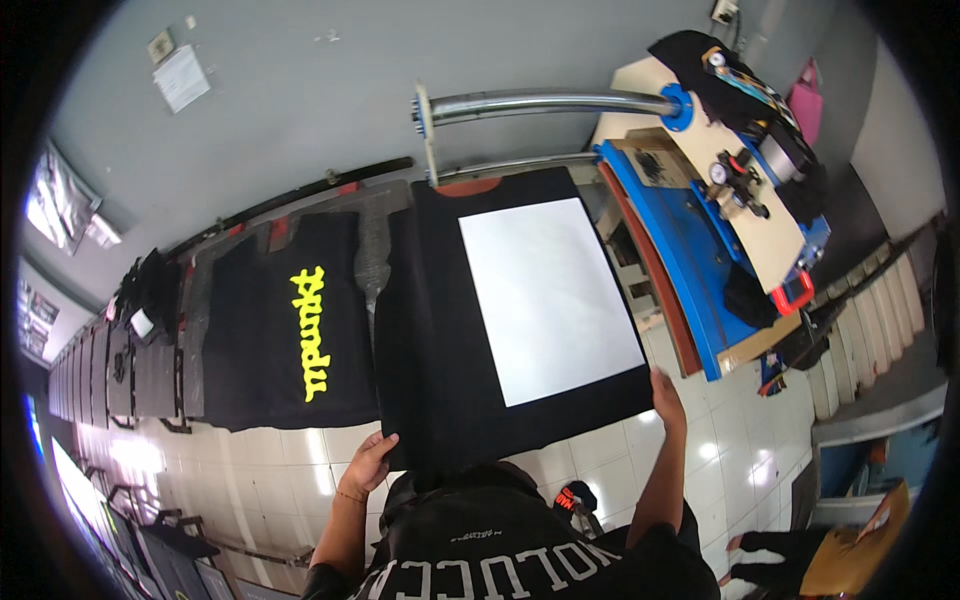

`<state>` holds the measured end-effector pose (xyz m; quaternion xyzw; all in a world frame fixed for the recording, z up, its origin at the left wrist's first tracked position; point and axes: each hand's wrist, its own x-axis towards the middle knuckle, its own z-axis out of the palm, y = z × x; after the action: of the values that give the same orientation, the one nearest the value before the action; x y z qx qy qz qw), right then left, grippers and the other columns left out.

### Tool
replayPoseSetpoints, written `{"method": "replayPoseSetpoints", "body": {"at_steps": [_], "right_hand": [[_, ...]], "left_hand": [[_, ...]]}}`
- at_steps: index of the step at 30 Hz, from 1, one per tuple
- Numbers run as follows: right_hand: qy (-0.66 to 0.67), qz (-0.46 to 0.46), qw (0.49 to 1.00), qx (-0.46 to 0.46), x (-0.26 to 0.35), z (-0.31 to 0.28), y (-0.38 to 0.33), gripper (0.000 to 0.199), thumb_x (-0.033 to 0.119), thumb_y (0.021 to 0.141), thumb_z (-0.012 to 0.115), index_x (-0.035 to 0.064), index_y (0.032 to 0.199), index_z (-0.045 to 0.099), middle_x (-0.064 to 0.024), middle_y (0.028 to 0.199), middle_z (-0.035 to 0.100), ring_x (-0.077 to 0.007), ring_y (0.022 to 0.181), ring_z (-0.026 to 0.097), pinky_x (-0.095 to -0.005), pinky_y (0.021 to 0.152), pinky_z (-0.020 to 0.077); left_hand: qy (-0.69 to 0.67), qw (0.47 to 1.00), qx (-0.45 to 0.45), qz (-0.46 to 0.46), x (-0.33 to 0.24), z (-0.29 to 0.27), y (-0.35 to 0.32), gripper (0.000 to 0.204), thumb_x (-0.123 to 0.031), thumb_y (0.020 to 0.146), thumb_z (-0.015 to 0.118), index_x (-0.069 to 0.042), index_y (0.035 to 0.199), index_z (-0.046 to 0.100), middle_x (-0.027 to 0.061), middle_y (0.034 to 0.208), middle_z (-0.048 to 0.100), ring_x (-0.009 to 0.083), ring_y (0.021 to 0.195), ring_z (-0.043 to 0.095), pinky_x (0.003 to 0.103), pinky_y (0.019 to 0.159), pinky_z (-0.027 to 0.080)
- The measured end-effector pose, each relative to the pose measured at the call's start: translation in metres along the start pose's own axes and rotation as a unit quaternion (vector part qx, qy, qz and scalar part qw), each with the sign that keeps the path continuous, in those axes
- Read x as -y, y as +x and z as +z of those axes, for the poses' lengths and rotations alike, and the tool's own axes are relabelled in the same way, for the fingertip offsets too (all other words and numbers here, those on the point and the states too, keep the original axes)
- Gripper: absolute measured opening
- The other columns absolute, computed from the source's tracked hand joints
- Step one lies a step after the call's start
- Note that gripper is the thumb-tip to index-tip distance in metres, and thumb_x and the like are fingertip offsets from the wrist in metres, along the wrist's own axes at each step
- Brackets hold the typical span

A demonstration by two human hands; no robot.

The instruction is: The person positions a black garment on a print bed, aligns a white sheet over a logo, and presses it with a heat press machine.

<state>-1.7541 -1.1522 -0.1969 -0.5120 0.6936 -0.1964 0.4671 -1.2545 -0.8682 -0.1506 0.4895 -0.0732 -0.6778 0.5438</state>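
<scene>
A black T-shirt [440,330] lies spread flat in front of me, with reddish-brown showing at its far edge. A white rectangular sheet [555,300] rests on its right part, slightly turned. My left hand [370,464] is closed on the shirt's near left corner, thumb on top. At the near right corner, my right hand [668,398] pinches the edge of the cloth, its fingers partly hidden. To the left, a second black shirt [260,330] lies flat on a board, bearing yellow lettering [314,335].
A blue heat press [690,260] with gauges and a red handle [795,292] stands at the right. A metal cylinder [550,103] runs along the far wall. Boards [150,375] line up leftward. Another person in a yellow-brown top [855,550] is at lower right.
</scene>
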Motion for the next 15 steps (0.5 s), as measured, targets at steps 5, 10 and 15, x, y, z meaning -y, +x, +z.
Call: {"method": "replayPoseSetpoints", "body": {"at_steps": [5, 10, 15], "right_hand": [[0.096, 0.153, 0.982, 0.058, -0.049, -0.03, 0.006, 0.048, 0.051, 0.089, 0.064, 0.0078, 0.109, 0.061, -0.0054, 0.085, 0.06, -0.0096, 0.056, 0.048, -0.0227, 0.044, 0.0404], [0.061, 0.091, 0.994, -0.01, -0.022, -0.043, 0.004, 0.024, 0.028, 0.089, 0.069, 0.0077, 0.09, 0.057, -0.0002, 0.068, 0.05, -0.0068, 0.05, 0.043, -0.0203, 0.039, 0.0338], [0.374, -0.172, 0.911, -0.014, 0.058, -0.073, -0.02, 0.025, 0.024, 0.093, 0.065, 0.01, 0.112, 0.059, -0.0013, 0.093, 0.062, -0.0129, 0.068, 0.061, -0.0265, 0.059, 0.053]], "left_hand": [[-0.016, 0.998, 0.012, 0.058, -0.038, 0.03, -0.016, 0.02, -0.011, 0.098, 0.055, -0.002, 0.113, 0.065, 0.0056, 0.11, 0.069, 0.0111, 0.099, 0.065, 0.024, 0.087, 0.051], [-0.028, 0.993, 0.053, 0.106, -0.057, 0.051, -0.023, 0.018, -0.009, 0.098, 0.054, -0.003, 0.111, 0.066, 0.0049, 0.107, 0.069, 0.0106, 0.097, 0.065, 0.025, 0.086, 0.051], [-0.007, 0.976, 0.078, 0.204, -0.084, 0.051, -0.02, 0.017, -0.013, 0.096, 0.057, -0.002, 0.106, 0.065, 0.0032, 0.103, 0.069, 0.0114, 0.095, 0.064, 0.027, 0.087, 0.05]]}}
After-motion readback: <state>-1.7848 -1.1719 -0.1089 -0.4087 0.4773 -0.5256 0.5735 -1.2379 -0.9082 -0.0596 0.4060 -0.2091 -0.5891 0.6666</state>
